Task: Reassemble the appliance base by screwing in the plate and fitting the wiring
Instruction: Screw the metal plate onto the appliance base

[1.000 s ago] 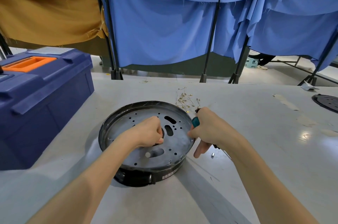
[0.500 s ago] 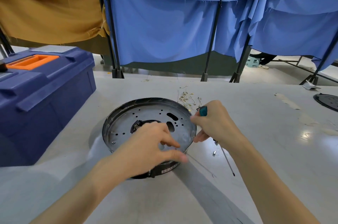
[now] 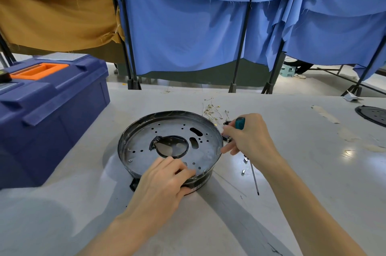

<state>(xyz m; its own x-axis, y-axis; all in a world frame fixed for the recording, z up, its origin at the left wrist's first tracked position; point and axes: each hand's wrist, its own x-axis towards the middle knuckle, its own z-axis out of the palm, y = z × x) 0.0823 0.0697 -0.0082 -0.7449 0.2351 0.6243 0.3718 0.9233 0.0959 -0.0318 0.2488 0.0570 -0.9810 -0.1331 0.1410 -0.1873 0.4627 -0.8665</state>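
Observation:
The round black appliance base (image 3: 127, 136) lies on the table with a grey perforated metal plate (image 3: 142, 140) set inside it. A black ring (image 3: 183, 152) borders the plate's central hole, and one screw (image 3: 130, 160) sits near the plate's left edge. My left hand (image 3: 160, 184) grips the base's near rim, fingers curled onto the plate and thumb on the outer wall. My right hand (image 3: 250, 140) holds a teal-handled screwdriver (image 3: 239, 123) with its shaft pointing down toward me, and its fingertips touch the base's right rim.
A blue toolbox (image 3: 52, 113) with an orange handle stands close on the left. Two loose screws (image 3: 243, 171) lie on the table right of the base. A small pile of wire pieces (image 3: 213, 111) sits behind it. A black disc (image 3: 373, 114) lies far right.
My left hand has left the plate's centre and come back to the near rim, uncovering the central hole. My right hand has shifted slightly away with the screwdriver.

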